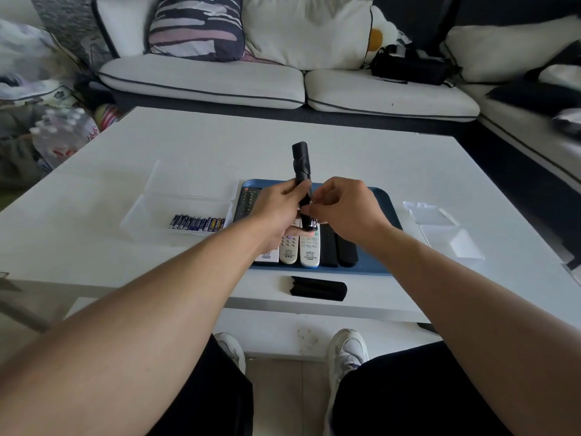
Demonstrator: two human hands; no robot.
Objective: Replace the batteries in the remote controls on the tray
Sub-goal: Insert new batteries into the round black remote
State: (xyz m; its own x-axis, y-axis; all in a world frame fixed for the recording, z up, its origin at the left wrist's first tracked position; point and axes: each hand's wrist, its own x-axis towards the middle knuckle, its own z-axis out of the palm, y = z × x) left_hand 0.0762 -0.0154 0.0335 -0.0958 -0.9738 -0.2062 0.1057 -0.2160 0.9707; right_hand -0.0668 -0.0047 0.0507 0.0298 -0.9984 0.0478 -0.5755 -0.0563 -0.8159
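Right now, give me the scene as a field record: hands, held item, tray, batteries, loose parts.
left hand: grips black remote, held upright above the tray
right hand: fingers curled at the remote's lower end; what they pinch is hidden
blue tray: holds several remotes, white and black, side by side
batteries: row in clear bin, left of tray
battery cover: black, on white table, in front of tray
clear containers: right of tray
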